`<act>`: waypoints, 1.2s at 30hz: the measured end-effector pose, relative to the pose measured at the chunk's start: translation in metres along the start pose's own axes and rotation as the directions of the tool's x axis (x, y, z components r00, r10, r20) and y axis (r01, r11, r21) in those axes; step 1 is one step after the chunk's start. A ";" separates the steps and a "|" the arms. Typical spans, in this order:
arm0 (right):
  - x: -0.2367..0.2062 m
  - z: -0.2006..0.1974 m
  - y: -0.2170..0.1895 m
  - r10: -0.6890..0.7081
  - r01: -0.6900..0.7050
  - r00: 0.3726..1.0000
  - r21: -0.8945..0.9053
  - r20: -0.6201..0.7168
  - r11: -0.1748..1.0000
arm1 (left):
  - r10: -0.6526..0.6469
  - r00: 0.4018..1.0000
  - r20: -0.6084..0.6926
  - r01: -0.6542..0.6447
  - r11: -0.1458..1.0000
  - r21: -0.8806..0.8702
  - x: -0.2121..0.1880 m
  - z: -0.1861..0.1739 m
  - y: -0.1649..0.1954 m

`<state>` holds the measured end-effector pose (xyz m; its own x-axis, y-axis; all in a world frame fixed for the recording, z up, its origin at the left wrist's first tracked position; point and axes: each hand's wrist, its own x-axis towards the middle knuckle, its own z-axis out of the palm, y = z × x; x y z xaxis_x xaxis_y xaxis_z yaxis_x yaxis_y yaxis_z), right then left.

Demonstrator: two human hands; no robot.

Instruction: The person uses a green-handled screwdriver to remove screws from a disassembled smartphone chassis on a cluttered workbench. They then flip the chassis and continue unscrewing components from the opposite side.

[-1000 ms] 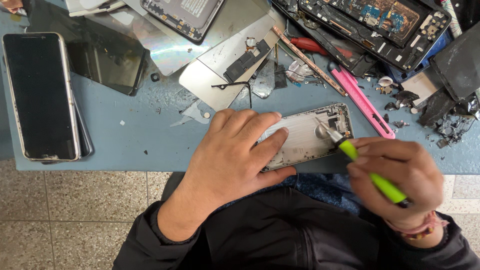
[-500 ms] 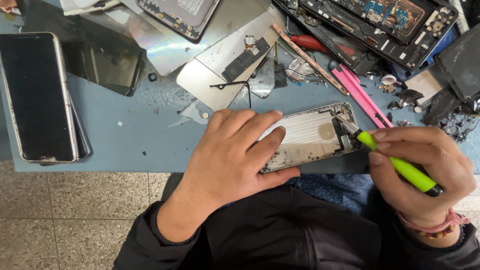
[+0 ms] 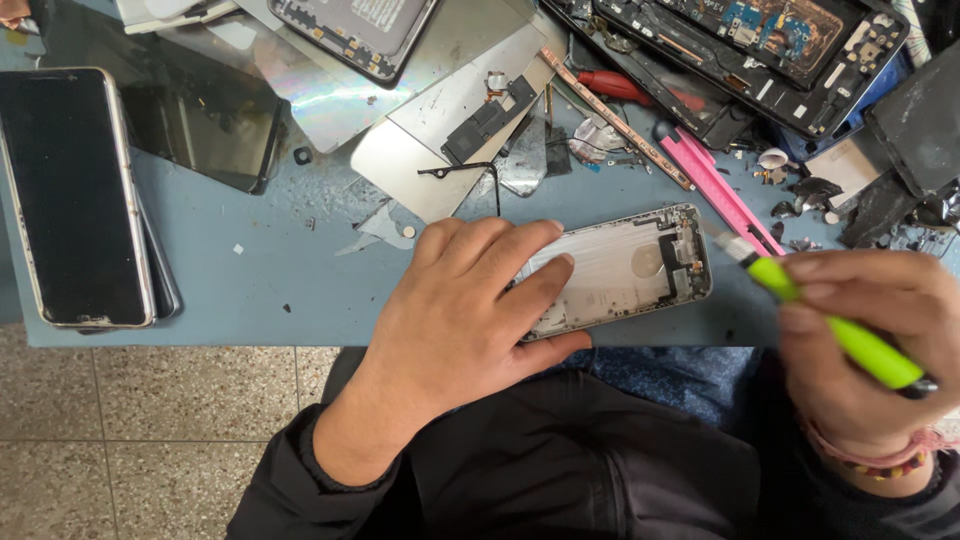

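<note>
The left hand (image 3: 470, 310) lies flat over the near end of an opened silver phone housing (image 3: 625, 268), fingers spread on its inner face and thumb hooked under the near edge, pinning it to the blue work mat (image 3: 250, 285) just at the table's near edge. The right hand (image 3: 865, 340) is clenched around a lime-green screwdriver (image 3: 835, 325), its metal tip hanging just right of the housing's far-right corner, apart from the frame and blurred. A pink plastic pry tool (image 3: 722, 190) lies just beyond the tip, and a thin copper-coloured strip (image 3: 615, 118) slants further left. At far left a whole black smartphone (image 3: 72, 195) rests face up on another device; loose metal shield plates (image 3: 450, 130), a stripped black phone chassis (image 3: 760, 50) and small black scraps crowd the far side. The housing sits so close to the edge that a slip of the flat palm could likely push it onto the lap below; a skidding tip might gouge the small connectors in the corner, and any freed screw could vanish among the litter on the mat
</note>
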<state>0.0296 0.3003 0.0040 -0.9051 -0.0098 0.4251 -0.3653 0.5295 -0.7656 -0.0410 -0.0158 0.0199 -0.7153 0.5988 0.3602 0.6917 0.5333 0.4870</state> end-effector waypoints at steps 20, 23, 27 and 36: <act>-0.010 -0.008 0.018 0.025 -0.004 0.998 0.391 -0.049 0.921 | -0.026 1.000 0.010 0.026 0.999 -0.038 -0.001 0.000 0.000; -0.001 -0.008 0.008 0.145 -0.139 0.989 0.284 0.001 0.949 | -0.014 1.000 0.006 0.014 1.000 -0.025 0.000 0.000 0.000; 0.005 -0.005 -0.010 0.194 -0.200 0.980 0.215 0.050 0.956 | 0.005 1.000 -0.009 -0.005 1.000 0.003 0.000 -0.001 0.000; -0.011 -0.005 0.001 0.164 -0.165 0.986 0.170 0.017 0.972 | 0.011 0.999 -0.047 -0.011 1.000 -0.001 0.001 0.000 -0.001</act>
<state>0.0408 0.3056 0.0009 -0.9563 0.0631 0.2854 -0.2429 0.3717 -0.8960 -0.0429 -0.0158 0.0202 -0.7119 0.5759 0.4019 0.6991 0.5263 0.4841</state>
